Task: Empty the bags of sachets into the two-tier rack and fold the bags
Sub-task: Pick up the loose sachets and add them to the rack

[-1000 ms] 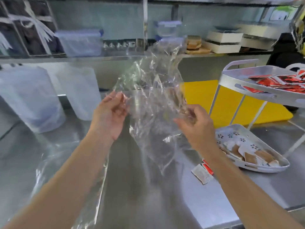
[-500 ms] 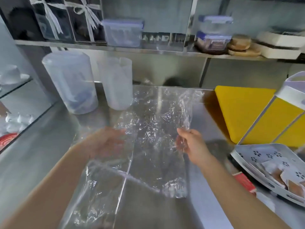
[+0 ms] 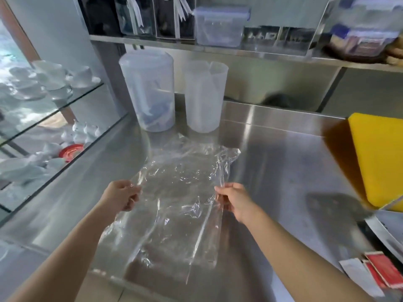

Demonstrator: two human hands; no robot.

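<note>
An empty clear plastic bag (image 3: 183,182) lies spread flat and crinkled on the steel counter (image 3: 283,162), on top of another clear bag (image 3: 152,243) that reaches the counter's front edge. My left hand (image 3: 121,198) pinches the top bag's left edge. My right hand (image 3: 234,200) pinches its right edge. A few loose sachets (image 3: 377,273), red and white, lie on the counter at the lower right. Only a sliver of the white rack (image 3: 386,232) shows at the right edge.
Two translucent plastic jugs (image 3: 150,90) (image 3: 204,94) stand at the back of the counter. A yellow cutting board (image 3: 379,158) lies at the right. Glass shelves with white cups (image 3: 50,81) are on the left. A steel shelf (image 3: 218,47) with containers runs above.
The bag went from being held up in the air to lying flat on the counter over the other bag. My view swung left, so the rack has almost left the frame.
</note>
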